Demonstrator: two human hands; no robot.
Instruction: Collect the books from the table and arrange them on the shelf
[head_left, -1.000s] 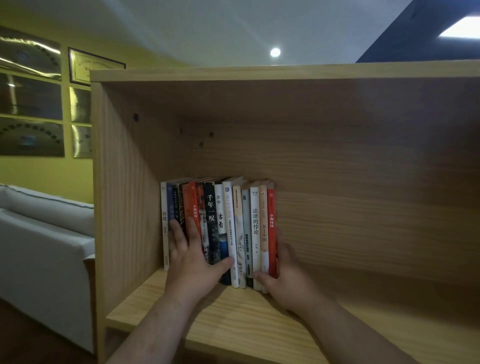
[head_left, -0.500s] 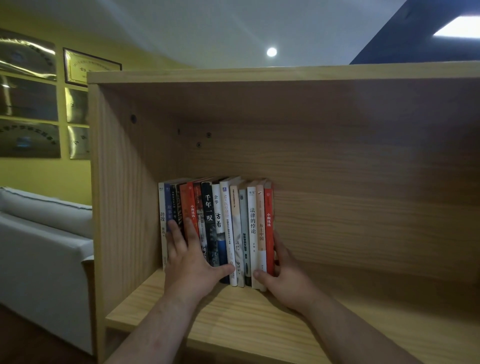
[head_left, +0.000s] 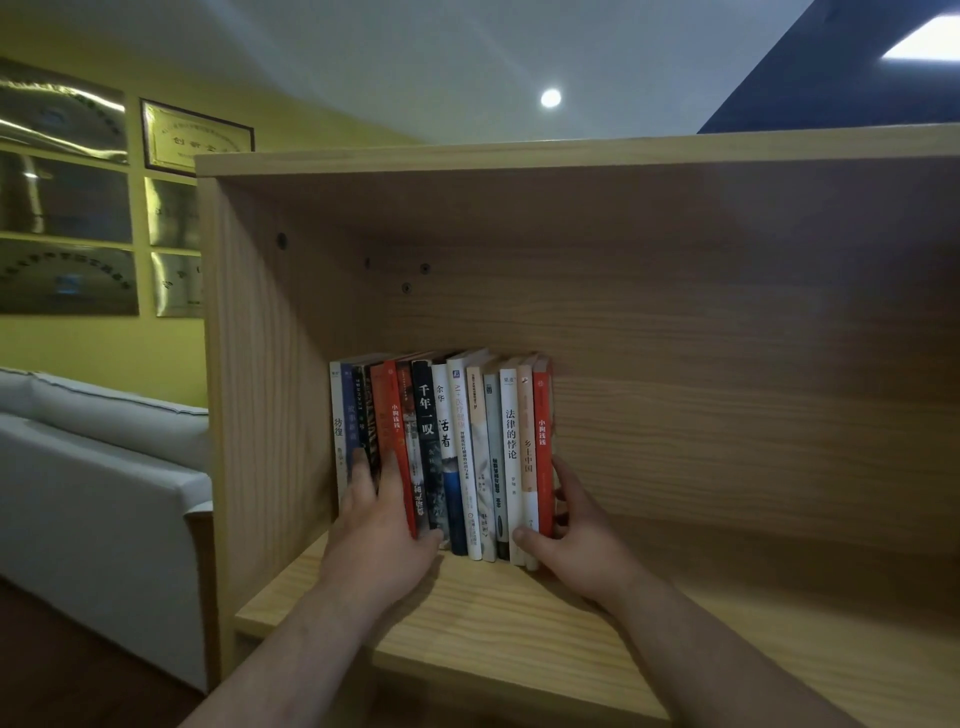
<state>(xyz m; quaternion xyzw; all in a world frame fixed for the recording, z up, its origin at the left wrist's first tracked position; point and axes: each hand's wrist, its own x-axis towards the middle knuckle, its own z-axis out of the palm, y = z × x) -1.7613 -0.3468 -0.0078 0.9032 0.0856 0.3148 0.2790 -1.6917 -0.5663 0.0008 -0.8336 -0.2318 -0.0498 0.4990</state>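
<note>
Tidying step, by my read: row of books (head_left: 441, 452) stands upright on the wooden shelf (head_left: 727, 639), spines out, pushed up against the left side panel (head_left: 260, 389). Left hand (head_left: 379, 540) lies flat on the spines at the left part of the row, fingers straight, thumb out to the right along the base; it grips nothing, just presses. Right hand (head_left: 576, 540) is open too, fingers flat along the outer cover of the red end book (head_left: 542, 441), thumb across the foot of the last spines, bracing the row from the right. Placing looks done for this batch; what's likely left is pushing spines flush and squeezing the row leftward so it stands unsupported. Next move calls for easing the right hand off gently, since no bookend shows and the end books could tip right. Desk is out of view, so cannot tell whether more books wait there. Left fingertips are blurred and the spines under that hand are covered. Lower spine text too dim to read. Forearms cut off at the bottom edge. White sofa (head_left: 104, 467) and framed plaques (head_left: 197, 135) sit left of the shelf.
</note>
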